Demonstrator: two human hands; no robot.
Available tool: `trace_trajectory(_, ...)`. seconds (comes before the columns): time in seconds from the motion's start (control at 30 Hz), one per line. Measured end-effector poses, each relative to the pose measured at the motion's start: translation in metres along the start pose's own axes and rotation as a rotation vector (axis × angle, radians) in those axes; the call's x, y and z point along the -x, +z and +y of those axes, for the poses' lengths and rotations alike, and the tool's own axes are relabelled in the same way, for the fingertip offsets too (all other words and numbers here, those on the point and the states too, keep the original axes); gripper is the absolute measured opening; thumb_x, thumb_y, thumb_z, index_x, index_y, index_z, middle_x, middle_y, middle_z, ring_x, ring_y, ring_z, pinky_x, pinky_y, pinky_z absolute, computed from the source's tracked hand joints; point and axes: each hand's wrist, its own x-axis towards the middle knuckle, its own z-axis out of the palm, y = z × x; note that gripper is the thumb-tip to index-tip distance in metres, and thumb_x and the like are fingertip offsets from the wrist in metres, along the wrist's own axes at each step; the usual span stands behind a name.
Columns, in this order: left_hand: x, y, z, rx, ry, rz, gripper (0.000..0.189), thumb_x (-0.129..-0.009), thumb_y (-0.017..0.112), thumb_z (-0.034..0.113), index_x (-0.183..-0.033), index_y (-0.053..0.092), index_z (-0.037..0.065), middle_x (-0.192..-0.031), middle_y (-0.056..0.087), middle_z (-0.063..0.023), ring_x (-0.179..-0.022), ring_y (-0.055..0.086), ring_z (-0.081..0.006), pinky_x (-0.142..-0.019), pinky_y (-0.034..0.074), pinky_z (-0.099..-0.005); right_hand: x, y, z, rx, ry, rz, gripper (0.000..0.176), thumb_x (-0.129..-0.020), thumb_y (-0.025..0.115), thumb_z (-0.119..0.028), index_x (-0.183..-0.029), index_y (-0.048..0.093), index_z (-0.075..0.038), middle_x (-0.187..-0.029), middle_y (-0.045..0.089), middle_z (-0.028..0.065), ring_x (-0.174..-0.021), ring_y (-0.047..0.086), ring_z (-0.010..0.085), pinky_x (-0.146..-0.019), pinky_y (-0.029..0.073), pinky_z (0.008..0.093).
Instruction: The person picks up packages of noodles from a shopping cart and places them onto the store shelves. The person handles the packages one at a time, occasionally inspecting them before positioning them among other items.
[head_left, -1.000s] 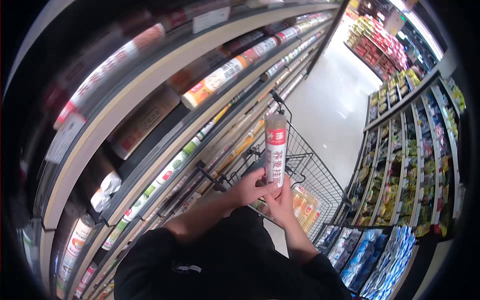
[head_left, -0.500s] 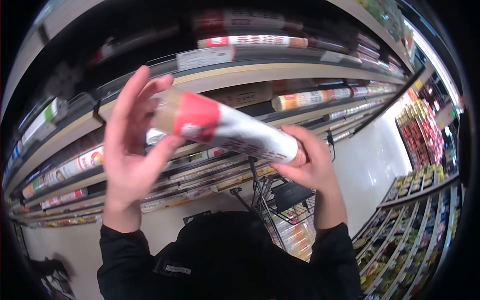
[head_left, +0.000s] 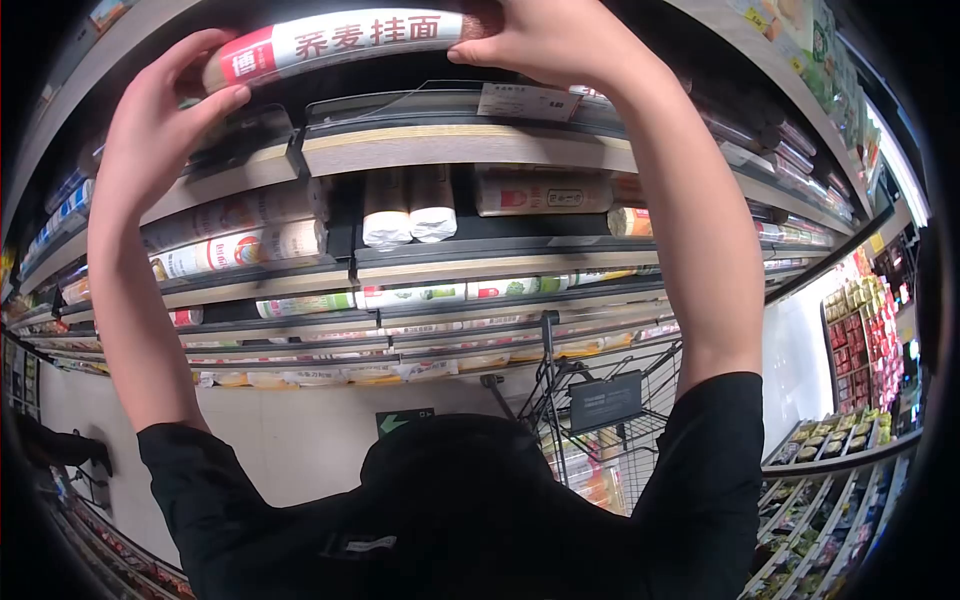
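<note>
Supermarket aisle, fisheye view, with a wall of shelving [head_left: 460,145] in front stacked almost entirely with long tube-shaped packs lying on their sides. Pale floor below, with a green arrow sticker [head_left: 405,420] on it.

Both arms are raised. The noodle pack [head_left: 340,38] is up at the top of the view, lying level in front of the highest shelf, one hand on each end. The left hand [head_left: 160,120] has its fingers curled round the red end with the thumb underneath. The right hand [head_left: 550,40] is wrapped over the other end and hides it. I'd guess it's held by the ends because it's long and thin, and holding it level lines it up with the packs lying flat on the shelves.

Counts:
- one pack in the hands
- two white rolls [head_left: 408,208] pointing end-on, one shelf down
- one price tag [head_left: 525,100] right under the right hand
- one shopping cart [head_left: 600,420] low on the right, something orange inside
- shelf levels: maybe six or seven, the lower ones squash together so I can't say for sure
</note>
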Motion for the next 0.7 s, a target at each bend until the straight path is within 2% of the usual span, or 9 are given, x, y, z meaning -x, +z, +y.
trace_trajectory(0.03,-0.005,-0.001,-0.004,-0.091,-0.018,-0.038,0.053,-0.090,0.079,0.015,-0.138,0.060,0.000,-0.118,0.071,-0.0106,-0.108,0.067,-0.0160,-0.096,0.052,-0.0307,-0.010,0.005,0.001,0.024,-0.004,-0.014,0.045,-0.081,0.079,-0.022,-0.121,0.069,-0.004,-0.100,0.071,0.0182,-0.094,0.069,0.0315,-0.082,0.055,0.0395)
trace_trajectory(0.07,-0.008,0.002,-0.004,-0.143,0.019,-0.038,0.053,-0.091,0.078,0.016,-0.137,0.059,-0.003,-0.117,0.072,-0.0145,-0.106,0.068,-0.0174,-0.095,0.052,-0.0316,-0.022,0.016,0.002,0.094,0.033,0.008,0.046,-0.081,0.080,-0.025,-0.121,0.069,-0.004,-0.108,0.072,0.0182,-0.101,0.069,0.0333,-0.085,0.056,0.0398)
trace_trajectory(0.17,-0.021,0.009,-0.006,-0.217,-0.072,-0.106,0.054,-0.092,0.077,0.018,-0.138,0.058,-0.004,-0.119,0.072,-0.0171,-0.107,0.068,-0.0193,-0.095,0.052,-0.0327,-0.025,0.011,-0.002,0.110,0.035,-0.113,0.049,-0.083,0.080,-0.026,-0.126,0.068,-0.005,-0.115,0.072,0.0197,-0.107,0.069,0.0333,-0.090,0.057,0.0397)
trace_trajectory(0.2,-0.022,0.012,-0.004,-0.236,-0.040,-0.107,0.057,-0.092,0.078,0.019,-0.139,0.057,-0.004,-0.119,0.072,-0.0188,-0.107,0.068,-0.0218,-0.096,0.051,-0.0344,-0.039,0.010,-0.003,0.180,0.090,-0.237,0.051,-0.085,0.080,-0.027,-0.130,0.066,-0.006,-0.125,0.069,0.0197,-0.115,0.067,0.0324,-0.092,0.058,0.0399)
trace_trajectory(0.3,-0.032,0.025,-0.009,-0.233,-0.055,-0.116,0.059,-0.091,0.079,0.021,-0.139,0.057,-0.004,-0.119,0.072,-0.0188,-0.105,0.068,-0.0239,-0.097,0.051,-0.0360,-0.035,0.008,-0.011,0.112,0.227,-0.338,0.054,-0.087,0.080,-0.028,-0.134,0.065,-0.007,-0.132,0.066,0.0182,-0.118,0.066,0.0316,-0.093,0.058,0.0402)
trace_trajectory(0.33,-0.036,0.025,-0.004,-0.230,-0.085,-0.219,0.058,-0.090,0.079,0.023,-0.138,0.058,-0.003,-0.117,0.072,-0.0186,-0.103,0.068,-0.0256,-0.097,0.050,-0.0375,-0.036,0.007,-0.011,0.101,0.243,-0.362,0.055,-0.087,0.080,-0.028,-0.135,0.064,-0.008,-0.134,0.065,0.0178,-0.120,0.065,0.0316,-0.095,0.057,0.0401)
trace_trajectory(0.5,-0.049,0.027,-0.007,-0.269,-0.185,-0.325,0.059,-0.086,0.082,0.030,-0.138,0.062,0.009,-0.111,0.074,-0.0155,-0.096,0.068,-0.0239,-0.088,0.051,-0.0371,-0.047,0.022,0.008,0.225,0.215,-0.379,0.059,-0.088,0.080,-0.031,-0.140,0.061,-0.009,-0.139,0.063,0.0173,-0.127,0.061,0.0317,-0.104,0.052,0.0396)
trace_trajectory(0.6,-0.053,0.029,-0.010,-0.312,-0.222,-0.347,0.063,-0.083,0.085,0.035,-0.139,0.063,0.016,-0.105,0.075,-0.0135,-0.091,0.067,-0.0222,-0.082,0.051,-0.0359,-0.034,0.008,-0.004,0.180,0.209,-0.403,0.059,-0.090,0.078,-0.034,-0.141,0.061,-0.009,-0.140,0.063,0.0174,-0.130,0.059,0.0315,-0.106,0.050,0.0391)
trace_trajectory(0.7,-0.055,0.030,-0.021,-0.296,-0.221,-0.356,0.065,-0.081,0.086,0.037,-0.140,0.062,0.018,-0.100,0.076,-0.0123,-0.087,0.066,-0.0212,-0.080,0.050,-0.0353,-0.029,0.008,-0.002,0.133,0.242,-0.396,0.058,-0.091,0.075,-0.037,-0.141,0.061,-0.009,-0.134,0.066,0.0174,-0.121,0.065,0.0309,-0.099,0.054,0.0386)
